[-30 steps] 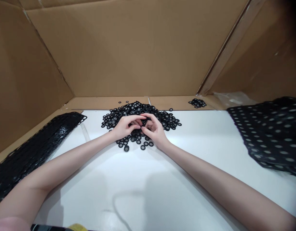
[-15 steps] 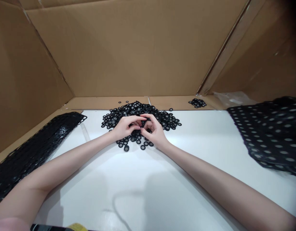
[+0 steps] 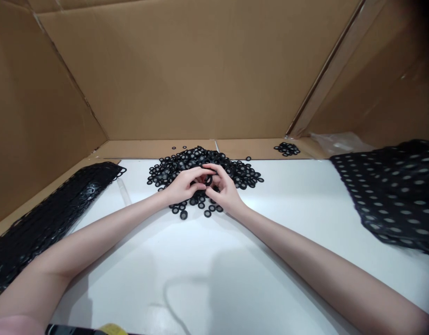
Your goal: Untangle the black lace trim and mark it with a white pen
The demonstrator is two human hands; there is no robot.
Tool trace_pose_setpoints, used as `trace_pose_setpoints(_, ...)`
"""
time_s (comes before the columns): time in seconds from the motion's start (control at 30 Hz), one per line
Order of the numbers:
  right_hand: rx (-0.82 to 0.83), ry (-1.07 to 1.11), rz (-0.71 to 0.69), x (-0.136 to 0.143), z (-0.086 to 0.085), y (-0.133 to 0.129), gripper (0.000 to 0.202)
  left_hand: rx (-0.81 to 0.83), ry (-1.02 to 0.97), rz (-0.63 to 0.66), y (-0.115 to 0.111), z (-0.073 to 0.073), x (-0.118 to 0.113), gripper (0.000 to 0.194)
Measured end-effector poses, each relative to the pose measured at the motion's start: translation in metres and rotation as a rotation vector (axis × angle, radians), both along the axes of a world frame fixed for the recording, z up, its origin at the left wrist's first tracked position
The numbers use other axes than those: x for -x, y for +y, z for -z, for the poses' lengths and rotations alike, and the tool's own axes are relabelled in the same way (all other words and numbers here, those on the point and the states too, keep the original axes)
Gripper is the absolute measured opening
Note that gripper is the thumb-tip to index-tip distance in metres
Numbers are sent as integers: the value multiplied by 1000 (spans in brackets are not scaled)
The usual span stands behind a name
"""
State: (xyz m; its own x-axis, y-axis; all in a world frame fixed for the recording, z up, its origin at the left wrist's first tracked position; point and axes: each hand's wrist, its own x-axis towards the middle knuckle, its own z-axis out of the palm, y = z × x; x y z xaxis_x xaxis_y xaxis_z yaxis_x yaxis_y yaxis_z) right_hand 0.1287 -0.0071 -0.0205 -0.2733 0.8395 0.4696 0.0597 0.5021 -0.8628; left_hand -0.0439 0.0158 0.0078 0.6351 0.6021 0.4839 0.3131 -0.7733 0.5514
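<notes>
Over the front of a heap of small black rings (image 3: 181, 163), my two hands meet fingertip to fingertip. Between them is a black ring (image 3: 208, 179), tilted up on edge. My left hand (image 3: 184, 184) pinches it from the left with thumb and fingers, and my right hand (image 3: 224, 190) closes on it from the right. The fingers partly cover the ring, so its exact contact points are hard to see. Several loose rings (image 3: 207, 213) lie flat on the white tabletop just in front of the hands.
A stack of black perforated sheets (image 3: 54, 209) lies at the left, beside a clear strip (image 3: 123, 191). Black perforated sheeting (image 3: 392, 190) is heaped at the right near a clear plastic bag (image 3: 340, 143). A small ring pile (image 3: 287, 149) sits at the back. Cardboard walls (image 3: 200, 70) enclose the table.
The ring between my fingertips has turned and now shows more of its face. Both hands stay almost in the same place, with only small finger shifts.
</notes>
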Motion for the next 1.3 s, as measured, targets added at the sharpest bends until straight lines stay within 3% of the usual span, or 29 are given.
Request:
trace_pose_setpoints(0.23,-27,-16,43,1,-3,-1,54,-120,25,-29,-2,3,-4,40)
trace_pose_setpoints(0.53,-14,20,34,2,-3,-1,57,-125,4,-68,-2,4,-4,48)
trace_pose_setpoints(0.7,23,66,8,2,-3,-2,62,-9,-81,-120,4,3,1,41)
trace_pose_setpoints(0.87,62,47,28,1,-5,-3,62,100,-112,-33,0,2,4,30)
trace_pose_setpoints(1.07,59,27,22,1,-5,-3,62,113,-152,-147,-7,3,-5,23)
trace_pose_setpoints(1.3,11,3,51,2,-8,-5,61,315,-308,-266,-3,4,-9,14)
